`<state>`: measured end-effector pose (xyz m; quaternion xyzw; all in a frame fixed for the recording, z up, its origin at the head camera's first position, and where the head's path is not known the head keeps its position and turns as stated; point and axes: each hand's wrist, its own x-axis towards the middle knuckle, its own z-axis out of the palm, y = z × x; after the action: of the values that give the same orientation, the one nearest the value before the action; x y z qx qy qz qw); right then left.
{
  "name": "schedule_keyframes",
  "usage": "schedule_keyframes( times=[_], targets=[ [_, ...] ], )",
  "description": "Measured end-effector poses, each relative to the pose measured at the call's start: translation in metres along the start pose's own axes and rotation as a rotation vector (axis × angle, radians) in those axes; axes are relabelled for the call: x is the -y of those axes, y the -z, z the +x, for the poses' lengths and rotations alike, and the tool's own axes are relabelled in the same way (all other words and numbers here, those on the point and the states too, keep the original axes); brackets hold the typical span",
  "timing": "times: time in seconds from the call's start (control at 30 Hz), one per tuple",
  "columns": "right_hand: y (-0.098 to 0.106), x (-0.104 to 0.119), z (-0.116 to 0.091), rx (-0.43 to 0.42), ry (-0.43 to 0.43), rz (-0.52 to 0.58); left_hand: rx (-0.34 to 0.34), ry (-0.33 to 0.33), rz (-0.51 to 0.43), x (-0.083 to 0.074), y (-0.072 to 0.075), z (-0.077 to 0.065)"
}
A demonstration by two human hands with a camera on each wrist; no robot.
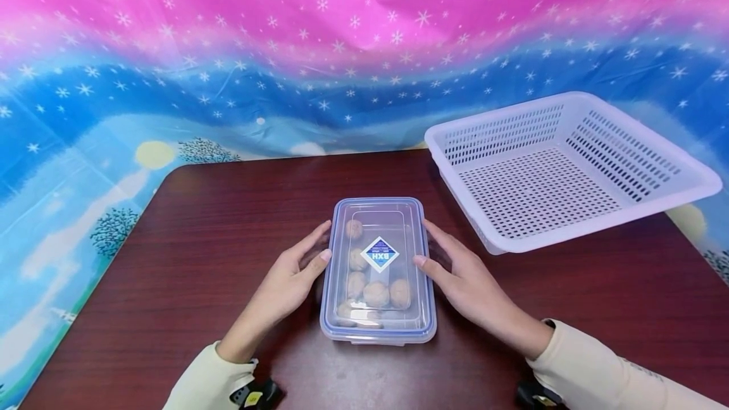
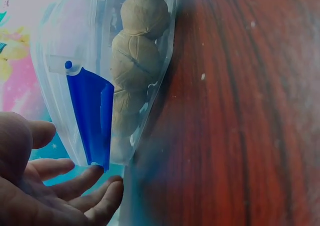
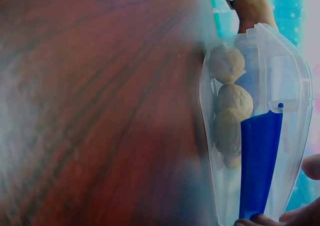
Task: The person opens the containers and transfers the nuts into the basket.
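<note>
A clear plastic food container (image 1: 393, 220) with a blue-edged lid lies between the two hands, holding several walnuts (image 1: 376, 294). My left hand (image 1: 290, 277) has its fingertips at the left side, with the thumb by the lid's edge. In the left wrist view, those fingers reach the end of a blue side clasp (image 2: 92, 118), fingers loosely bent. On the opposite side, my right hand (image 1: 469, 280) touches the container with extended fingers and thumb. Its fingertips meet another blue clasp (image 3: 261, 166) in the right wrist view. A diamond-shaped label (image 1: 380, 254) marks the lid.
A white perforated plastic basket (image 1: 495, 247) stands at the back right of the dark wooden table (image 1: 228, 226). Behind the table hangs a pink and blue patterned cloth (image 1: 342, 68), which also runs down the left side.
</note>
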<state>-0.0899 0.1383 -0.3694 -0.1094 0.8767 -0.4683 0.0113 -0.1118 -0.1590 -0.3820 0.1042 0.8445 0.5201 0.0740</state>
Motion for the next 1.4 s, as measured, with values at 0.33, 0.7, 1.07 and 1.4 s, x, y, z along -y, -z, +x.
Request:
schedule_keyframes(
  times=[0.33, 0.7, 1.07, 1.4],
  targets=[
    [0.005, 0.003, 0.002, -0.035, 0.042, 0.0, -0.093, 0.027, 0.054, -0.009, -0.002, 0.0],
    [0.009, 0.004, 0.009, 0.106, -0.125, 0.236, -0.043, 0.155, -0.189, -0.014, -0.001, 0.0],
    [0.01, 0.008, 0.013, 0.171, -0.241, 0.395, 0.033, 0.16, -0.127, -0.021, 0.003, 0.004],
    [0.011, 0.01, 0.014, 0.179, -0.237, 0.377, 0.041, 0.146, -0.1, -0.025, 0.006, 0.004]
  ],
)
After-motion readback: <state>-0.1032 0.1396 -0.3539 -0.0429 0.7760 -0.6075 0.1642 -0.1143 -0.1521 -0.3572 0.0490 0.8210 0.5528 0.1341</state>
